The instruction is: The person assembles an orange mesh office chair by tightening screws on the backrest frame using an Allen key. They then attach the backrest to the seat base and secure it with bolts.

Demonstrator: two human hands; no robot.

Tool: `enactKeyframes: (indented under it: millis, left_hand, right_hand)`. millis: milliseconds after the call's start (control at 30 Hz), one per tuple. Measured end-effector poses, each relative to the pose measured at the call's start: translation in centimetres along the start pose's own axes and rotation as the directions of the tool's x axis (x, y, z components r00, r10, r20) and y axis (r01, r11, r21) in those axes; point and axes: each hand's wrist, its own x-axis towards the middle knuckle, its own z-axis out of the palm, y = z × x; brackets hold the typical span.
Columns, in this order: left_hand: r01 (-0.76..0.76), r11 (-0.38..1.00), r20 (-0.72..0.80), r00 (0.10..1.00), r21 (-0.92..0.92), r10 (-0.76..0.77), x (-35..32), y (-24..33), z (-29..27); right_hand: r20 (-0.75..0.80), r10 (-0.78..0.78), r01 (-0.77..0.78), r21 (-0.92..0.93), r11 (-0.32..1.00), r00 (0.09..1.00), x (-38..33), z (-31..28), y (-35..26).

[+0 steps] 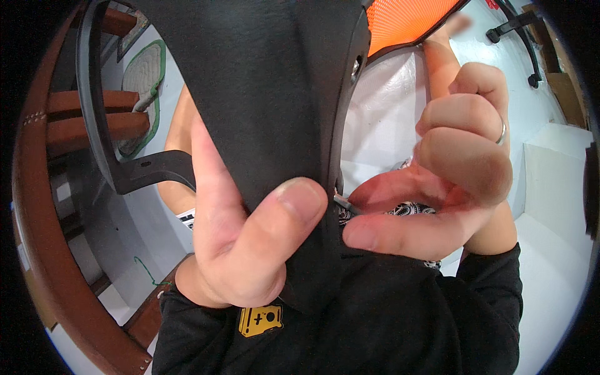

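A broad black chair seat panel [262,94] stands on edge in front of me, filling the upper middle. My left hand [250,237] is closed round its near end, thumb pressed on the face and the other fingers hidden behind. A small silvery metal piece [344,202], a bolt or a tool tip, I cannot tell which, is at the panel's right edge. My right hand [462,156] pinches it between thumb and forefinger, other fingers curled. Higher on that edge is a hole with metal in it [356,69]. A black armrest [94,94] curves out at the left, and orange mesh [409,24] shows beyond.
Brown furniture [37,206] with a curved edge runs down the left side, a green-edged mat [144,72] near it. At the upper right are a black chair base with casters [515,26] and cardboard boxes [562,94]. My bare legs frame the panel.
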Motion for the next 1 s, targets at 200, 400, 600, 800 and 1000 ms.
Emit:
enactKeyframes:
  millis: [200,400,600,800,1000]
  left_hand:
    - [0.002,0.999,-0.034,0.999,0.045,0.0,-0.1,0.1,0.2]
    - [-0.111,0.986,-0.158,0.979,0.124,0.13,-0.1,-1.0,0.8]
    - [-0.089,0.977,-0.219,0.967,0.195,0.132,-0.2,-1.0,1.1]
    - [-0.091,0.971,-0.201,0.97,0.221,0.137,-0.1,-0.8,0.6]
    - [-0.097,0.973,-0.2,0.97,0.211,0.14,-0.1,-0.8,0.7]
  right_hand:
    - [-0.114,-0.023,0.015,-0.065,0.998,0.993,-1.2,1.7,1.1]
    - [-0.174,0.259,-0.244,0.103,0.964,0.95,-2.0,4.7,-2.8]
    - [-0.081,0.573,-0.5,0.4,0.768,0.815,-1.0,5.5,-6.2]
    - [0.061,0.609,-0.585,0.366,0.724,0.791,-0.6,3.8,-6.5]
    - [-0.151,0.617,-0.511,0.429,0.745,0.773,-1.7,4.2,-6.4]
